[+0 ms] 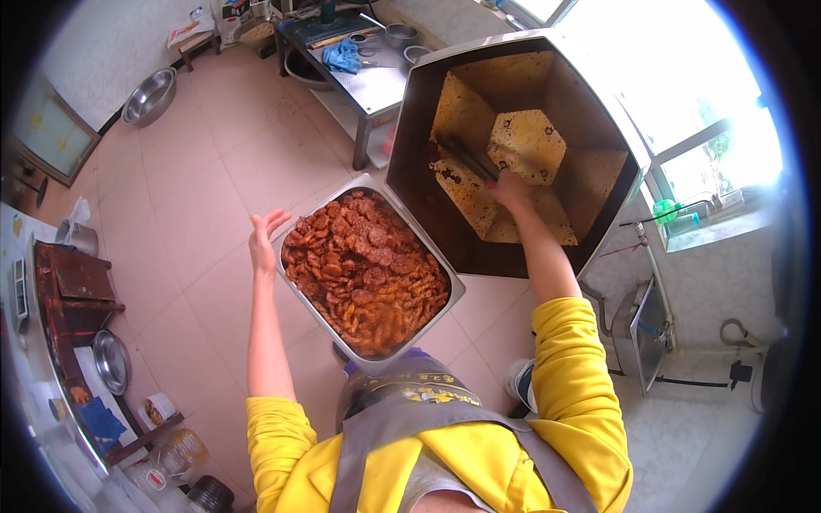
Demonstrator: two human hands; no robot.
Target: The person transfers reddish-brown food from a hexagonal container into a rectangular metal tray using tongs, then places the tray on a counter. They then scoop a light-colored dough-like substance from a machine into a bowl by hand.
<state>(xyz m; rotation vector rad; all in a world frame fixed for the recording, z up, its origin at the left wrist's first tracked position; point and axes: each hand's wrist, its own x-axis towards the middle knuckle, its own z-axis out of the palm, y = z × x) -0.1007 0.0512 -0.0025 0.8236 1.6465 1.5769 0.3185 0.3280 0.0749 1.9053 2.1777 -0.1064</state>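
My right hand (511, 190) reaches into an octagonal-looking steel mixing drum (399, 160) and grips a dark, blurred long-bladed tool (468, 157). The tool's far end lies near the drum's oil-stained inner wall. A bit of red shows by my fingers. My left hand (263, 240) is raised with fingers spread at the left corner of a deep rectangular steel pan (457, 292); whether it touches the rim I cannot tell. Glossy reddish-brown sauced food pieces (372, 269) heap the pan, round slices at the back and twisted strips towards me. The pan sits close below the drum's mouth.
A steel table (378, 90) behind the drum bears a blue cloth (342, 56) and pots. One steel basin (149, 96) leans by the far wall. At left stands a dark wooden cabinet (80, 272). A wall sink (641, 333) and window (693, 77) are at right.
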